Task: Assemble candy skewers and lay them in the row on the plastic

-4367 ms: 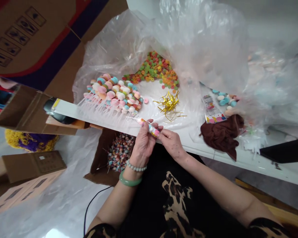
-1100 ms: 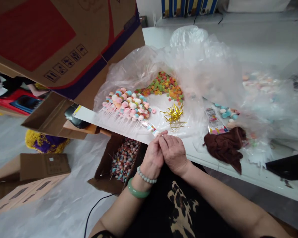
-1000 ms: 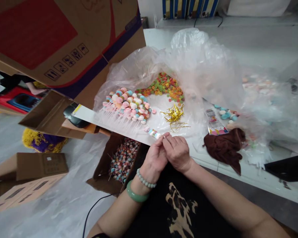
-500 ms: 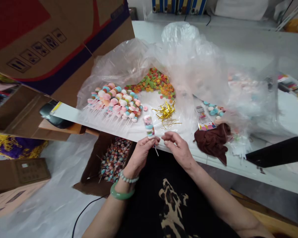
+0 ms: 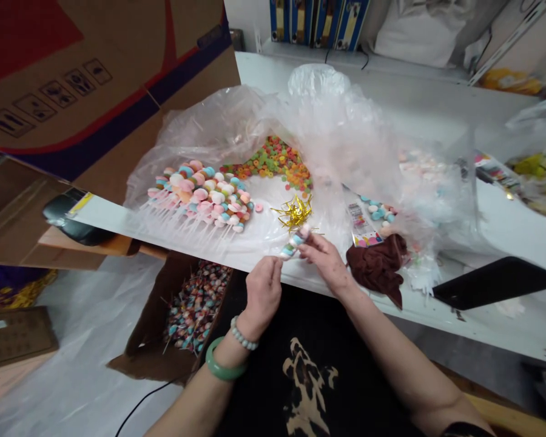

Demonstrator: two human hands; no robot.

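Observation:
A stick of pastel candies in a clear wrapper (image 5: pixel 293 243) lies tilted above the white board's front edge. My right hand (image 5: pixel 325 262) pinches its upper end between the fingers. My left hand (image 5: pixel 262 294) sits just below, its curled fingertips close to the lower end but apart from it. Behind them lie gold twist ties (image 5: pixel 295 212), a heap of candy skewers (image 5: pixel 200 197) and ring-shaped gummies (image 5: pixel 268 161), all on clear plastic sheeting (image 5: pixel 218 130). The stick's lower part is not visible under the wrapper's glare.
A cardboard box of wrapped lollipops (image 5: pixel 193 312) stands below the board on the left. A brown cloth (image 5: pixel 377 267), a printed packet (image 5: pixel 361 221) and a black tablet (image 5: pixel 495 282) lie to the right. A large cardboard carton (image 5: pixel 86 103) overhangs the upper left.
The wrapped candy stick has gone from upright in my left hand to tilted in my right hand's fingers. My left hand has let go and dropped slightly. The whole view has shifted.

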